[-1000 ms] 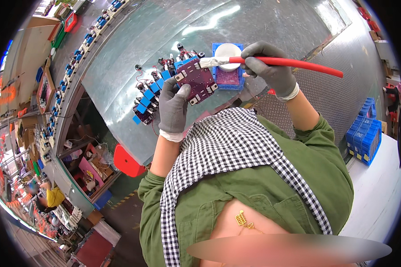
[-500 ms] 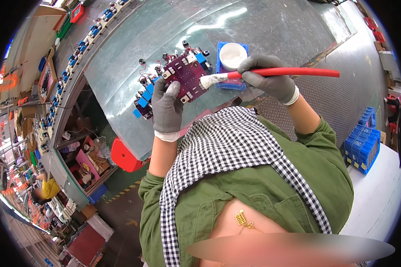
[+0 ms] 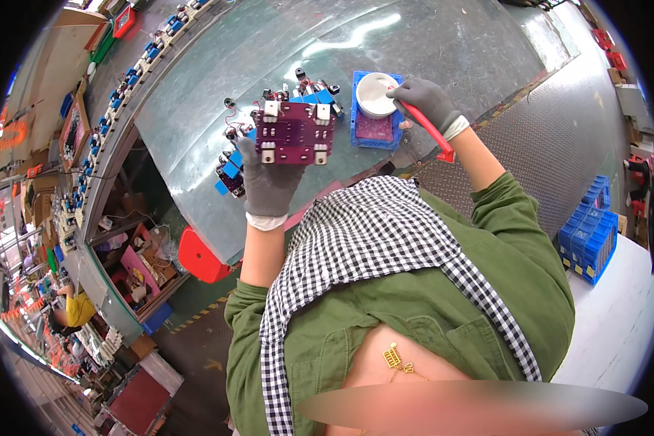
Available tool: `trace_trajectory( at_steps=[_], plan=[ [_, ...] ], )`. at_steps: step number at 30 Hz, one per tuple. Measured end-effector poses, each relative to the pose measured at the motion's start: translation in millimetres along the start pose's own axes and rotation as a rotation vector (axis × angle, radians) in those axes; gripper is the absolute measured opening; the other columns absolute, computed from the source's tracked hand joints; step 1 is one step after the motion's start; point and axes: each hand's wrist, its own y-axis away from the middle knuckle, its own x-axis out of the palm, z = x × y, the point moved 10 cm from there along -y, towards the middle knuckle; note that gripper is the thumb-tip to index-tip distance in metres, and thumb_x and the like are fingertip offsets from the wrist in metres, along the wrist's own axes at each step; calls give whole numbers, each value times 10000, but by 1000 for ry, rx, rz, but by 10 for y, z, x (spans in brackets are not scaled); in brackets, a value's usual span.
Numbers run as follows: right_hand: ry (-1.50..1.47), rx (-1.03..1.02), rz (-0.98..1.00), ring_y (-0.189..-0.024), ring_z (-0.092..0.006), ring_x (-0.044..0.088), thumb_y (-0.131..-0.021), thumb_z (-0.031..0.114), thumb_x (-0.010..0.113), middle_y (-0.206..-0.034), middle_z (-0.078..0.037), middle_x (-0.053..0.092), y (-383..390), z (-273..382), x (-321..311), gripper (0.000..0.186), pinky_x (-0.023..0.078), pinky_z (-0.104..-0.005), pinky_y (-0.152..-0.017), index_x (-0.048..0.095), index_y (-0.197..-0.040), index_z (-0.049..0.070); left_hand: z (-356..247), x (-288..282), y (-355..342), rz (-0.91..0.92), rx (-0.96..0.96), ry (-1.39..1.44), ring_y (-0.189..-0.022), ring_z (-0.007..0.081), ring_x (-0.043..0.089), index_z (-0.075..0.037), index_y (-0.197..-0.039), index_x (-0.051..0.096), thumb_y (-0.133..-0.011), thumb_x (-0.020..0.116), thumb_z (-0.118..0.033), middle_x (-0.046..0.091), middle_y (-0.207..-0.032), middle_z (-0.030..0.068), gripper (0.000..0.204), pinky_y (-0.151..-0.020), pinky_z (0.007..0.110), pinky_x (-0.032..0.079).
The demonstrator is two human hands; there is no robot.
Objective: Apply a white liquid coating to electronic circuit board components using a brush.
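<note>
My left hand (image 3: 272, 182), in a grey glove, grips a dark purple circuit board (image 3: 295, 132) by its lower left side, its flat face with pale corner blocks turned up. My right hand (image 3: 427, 102), also gloved, is closed around a red-handled brush (image 3: 430, 129). The brush's bristle end dips into a round white tub (image 3: 371, 87) and is mostly hidden there. That tub stands in a blue plastic tray (image 3: 374, 136). Behind the held board lie several more circuit boards with blue parts (image 3: 316, 96) and thin red wires.
The grey worktable (image 3: 232, 65) has a glossy sheet over it. Along the left runs a line of boards (image 3: 112, 116). A red stool (image 3: 202, 254) stands by the table's near left edge, blue crates (image 3: 590, 240) at the right. Far left, a person in yellow (image 3: 80, 309) sits.
The brush has moved from the board's right edge into the white tub, its handle swinging downward. My left hand has turned the board level and its grip has shifted underneath.
</note>
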Motion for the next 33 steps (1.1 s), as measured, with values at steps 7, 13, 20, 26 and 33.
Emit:
trace_trajectory(
  at_steps=[7, 13, 20, 26, 33],
  plan=[
    [-536, 250, -386, -724, -86, 585, -832, -6, 682, -817, -20, 637, -14, 271, -561, 215, 493, -246, -663, 637, -1035, 51, -86, 195, -6, 84, 177, -87, -1256, 309, 519, -48, -1398, 444, -890, 644, -457, 523, -1374, 143, 681, -1043, 499, 431],
    [-864, 292, -558, -649, -40, 503, -832, 12, 678, -741, 24, 562, -233, 995, -984, 125, 435, -218, -591, 576, -885, 61, -247, 200, -39, 104, 323, -52, -1240, 311, 534, -38, -1386, 455, -860, 700, -388, 560, -1337, 128, 678, -1065, 512, 402],
    [-668, 177, -439, -540, -89, 544, -752, -18, 691, -655, -28, 598, -301, 1284, -1007, 126, 437, -261, -500, 593, -754, 61, -365, 325, -5, 96, 413, -74, -1253, 306, 523, -26, -1387, 450, -849, 716, -410, 546, -1349, 145, 713, -1067, 488, 410],
    [-850, 86, -528, -529, -119, 553, -780, 37, 726, -632, -42, 584, -476, 1558, -1176, 147, 451, -263, -506, 583, -791, 66, -389, 210, 44, 67, 391, -86, -1150, 254, 566, -40, -1334, 487, -906, 670, -355, 592, -1242, 90, 562, -1023, 433, 433],
    [-867, 40, -359, -566, -112, 557, -772, -9, 711, -667, -26, 596, -517, 1642, -1029, 139, 428, -253, -520, 594, -797, 62, -403, 430, 23, 73, 405, -66, -1205, 265, 560, -47, -1360, 464, -945, 606, -327, 580, -1282, 115, 520, -1041, 460, 449]
  ],
)
